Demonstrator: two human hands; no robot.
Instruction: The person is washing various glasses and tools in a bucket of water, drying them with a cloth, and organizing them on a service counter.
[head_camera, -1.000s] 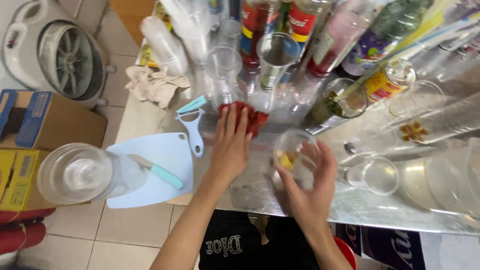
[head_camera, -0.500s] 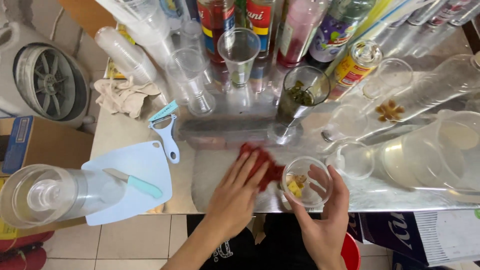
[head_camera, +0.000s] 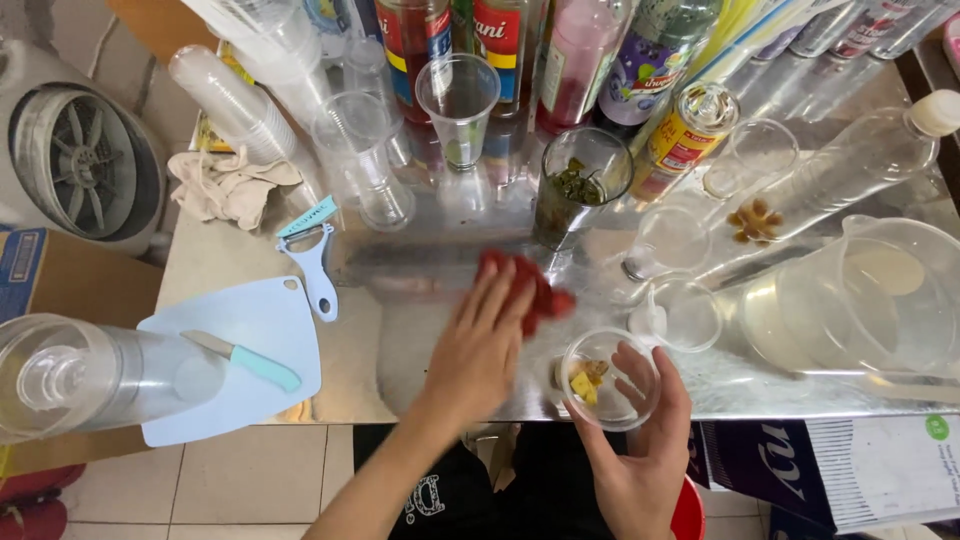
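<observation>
Left hand: the left hand (head_camera: 475, 350) lies palm down on a red cloth (head_camera: 528, 287), fingers (head_camera: 500, 295) spread flat and pressing it to the shiny metal worktop (head_camera: 400, 340).
Red cloth: bunched, mostly under the fingertips, near the middle of the worktop, just in front of a glass of green leaves (head_camera: 575, 195).
Right hand: the right hand (head_camera: 640, 440) cups a small clear cup (head_camera: 610, 380) from below and the side, fingers curled around its wall, at the front edge of the worktop.
Small clear cup: upright, with a few yellow pieces (head_camera: 585, 382) in its bottom; just right of the left hand.
Left side: a pale blue cutting board (head_camera: 225, 385) carries a knife (head_camera: 245, 360) with a turquoise handle; a blue peeler (head_camera: 312, 265) lies at its upper corner; a beige rag (head_camera: 228, 185) sits further back.
Back row: syrup bottles (head_camera: 590, 55) and empty clear cups (head_camera: 457, 105).
Right side: a large clear jug (head_camera: 860, 300).
</observation>
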